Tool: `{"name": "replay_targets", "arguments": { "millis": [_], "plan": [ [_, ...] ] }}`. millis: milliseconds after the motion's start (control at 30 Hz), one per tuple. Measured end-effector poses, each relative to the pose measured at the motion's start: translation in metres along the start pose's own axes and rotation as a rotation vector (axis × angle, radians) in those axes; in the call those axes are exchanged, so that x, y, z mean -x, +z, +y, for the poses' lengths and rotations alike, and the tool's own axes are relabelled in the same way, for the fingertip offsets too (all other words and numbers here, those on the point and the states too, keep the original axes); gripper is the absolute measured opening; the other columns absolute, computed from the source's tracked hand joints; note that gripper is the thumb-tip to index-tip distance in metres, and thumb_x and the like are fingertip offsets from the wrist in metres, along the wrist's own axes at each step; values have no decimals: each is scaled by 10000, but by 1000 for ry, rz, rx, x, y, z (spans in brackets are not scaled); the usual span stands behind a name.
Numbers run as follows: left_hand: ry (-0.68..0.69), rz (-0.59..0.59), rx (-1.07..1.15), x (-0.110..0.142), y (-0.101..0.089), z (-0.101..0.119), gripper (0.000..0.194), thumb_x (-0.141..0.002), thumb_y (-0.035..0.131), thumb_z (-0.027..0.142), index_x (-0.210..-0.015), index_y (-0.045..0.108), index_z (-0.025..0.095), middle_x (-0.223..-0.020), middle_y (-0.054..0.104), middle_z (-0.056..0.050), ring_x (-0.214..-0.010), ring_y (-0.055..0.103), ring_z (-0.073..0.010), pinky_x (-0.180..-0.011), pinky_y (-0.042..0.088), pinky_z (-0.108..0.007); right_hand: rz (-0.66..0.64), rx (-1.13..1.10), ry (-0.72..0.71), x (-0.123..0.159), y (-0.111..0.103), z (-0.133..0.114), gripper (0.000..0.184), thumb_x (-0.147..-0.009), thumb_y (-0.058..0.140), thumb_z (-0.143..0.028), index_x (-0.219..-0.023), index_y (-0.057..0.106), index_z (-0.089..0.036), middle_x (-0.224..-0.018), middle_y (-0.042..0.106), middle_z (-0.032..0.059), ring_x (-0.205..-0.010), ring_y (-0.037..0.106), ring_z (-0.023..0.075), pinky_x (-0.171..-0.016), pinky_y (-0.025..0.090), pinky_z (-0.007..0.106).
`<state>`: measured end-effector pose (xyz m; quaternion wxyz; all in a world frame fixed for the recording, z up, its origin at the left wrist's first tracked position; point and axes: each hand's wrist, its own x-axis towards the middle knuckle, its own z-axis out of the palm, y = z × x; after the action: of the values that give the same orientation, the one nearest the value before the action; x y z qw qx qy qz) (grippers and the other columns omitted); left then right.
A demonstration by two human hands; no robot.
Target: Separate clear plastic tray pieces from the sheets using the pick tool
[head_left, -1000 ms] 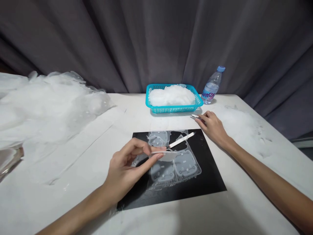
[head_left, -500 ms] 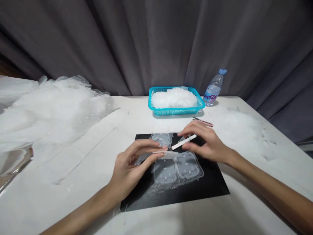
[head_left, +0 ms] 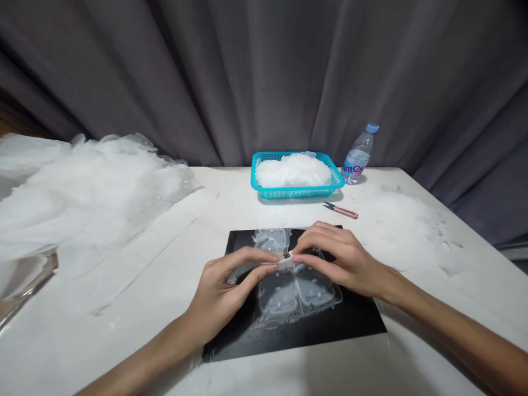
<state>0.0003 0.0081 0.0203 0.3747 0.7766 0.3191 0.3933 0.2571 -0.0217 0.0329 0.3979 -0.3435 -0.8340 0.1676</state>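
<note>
My left hand (head_left: 225, 289) pinches a small translucent white piece (head_left: 284, 262) over a black mat (head_left: 355, 322). My right hand (head_left: 336, 256) is closed round a thin white tool; only its tip shows, touching that piece between my fingertips. Beneath both hands lies a clear plastic sheet of moulded pieces (head_left: 297, 291) on the mat.
A turquoise basket (head_left: 295, 190) heaped with white pieces stands at the back. Beside it is a water bottle (head_left: 359, 154). Small pink snips (head_left: 342, 210) lie before the basket. A large heap of clear plastic (head_left: 86, 187) fills the left; white scraps (head_left: 408, 225) spread on the right.
My right hand left the snips by the basket, took up the white tool from the mat, and brought it to the piece in my left hand.
</note>
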Motion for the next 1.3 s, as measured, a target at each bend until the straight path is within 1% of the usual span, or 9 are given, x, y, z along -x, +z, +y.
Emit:
{"name": "replay_targets", "arguments": {
  "millis": [67, 267, 433, 633, 800, 900, 1000, 1133, 1300],
  "plan": [
    [-86, 35, 52, -1, 2, -3, 41, -964, 760, 267, -968, 726, 245, -932, 804, 9, -878, 791, -164, -816, 629, -240, -12, -33, 64, 1, 0, 0, 110, -1077, 586, -228, -1078, 690, -193, -982, 753, 53, -872, 662, 178, -808, 531, 338],
    [-256, 95, 261, -8, -1, -22, 317, -962, 754, 358, -899, 467, 239, -924, 744, -2, -911, 726, -177, -811, 553, -294, 46, -264, 398, -1, 4, 9, 159, -1053, 619, -355, -1007, 694, -222, -845, 715, 11, -723, 677, 156, -675, 564, 293],
    [-325, 185, 108, -26, -26, -50, 458, -1058, 567, 461, -709, 383, 229, -606, 465, 64, -579, 508, -126, -655, 432, -289, 147, -411, 457, -7, 8, 17, 181, -1002, 685, -390, -951, 685, -216, -772, 690, -7, -690, 689, 152, -685, 602, 297],
    [-218, 86, -137, -25, -37, -57, 194, -1102, 444, 410, -1122, 500, 226, -990, 629, -13, -891, 627, -188, -870, 499, -354, 200, -482, 488, -18, 14, 24, 209, -967, 726, -413, -944, 687, -208, -761, 679, -14, -683, 694, 146, -701, 586, 292],
    [48, -327, -359, 0, -13, -32, 296, -1095, 494, 459, -1286, 568, 245, -1309, 639, -93, -1227, 611, -272, -1062, 497, -434, 249, -511, 488, -26, 16, 38, 294, -930, 756, -488, -945, 676, -205, -703, 671, -23, -631, 676, 147, -672, 569, 298],
    [204, -507, -430, 6, -6, -29, 581, -1008, 618, 598, -1466, 529, 252, -1537, 564, -119, -1417, 535, -334, -1180, 449, -487, 231, -507, 484, -30, 17, 47, 355, -909, 758, -546, -952, 665, -206, -672, 671, -23, -616, 671, 155, -671, 576, 314],
    [238, -535, -484, 6, -5, -34, 735, -982, 603, 674, -1574, 473, 257, -1630, 509, -122, -1469, 516, -355, -1221, 424, -518, 263, -451, 472, -45, 19, 63, 432, -887, 738, -623, -948, 633, -208, -668, 655, -26, -612, 666, 153, -664, 582, 319],
    [226, -529, -527, 6, -6, -40, 826, -946, 596, 742, -1611, 451, 273, -1689, 430, -108, -1520, 464, -372, -1253, 394, -552, 357, -363, 481, -93, 22, 99, 505, -845, 706, -697, -908, 516, -234, -709, 637, -29, -633, 668, 150, -634, 580, 303],
    [181, -552, -586, 9, -3, -38, 870, -939, 535, 801, -1606, 462, 248, -1738, 317, -121, -1579, 356, -384, -1288, 332, -586, 410, -201, 550, -154, 23, 141, 339, -927, 656, -501, -848, 452, -242, -684, 608, -25, -624, 633, 145, -601, 532, 266]
  ]
}}
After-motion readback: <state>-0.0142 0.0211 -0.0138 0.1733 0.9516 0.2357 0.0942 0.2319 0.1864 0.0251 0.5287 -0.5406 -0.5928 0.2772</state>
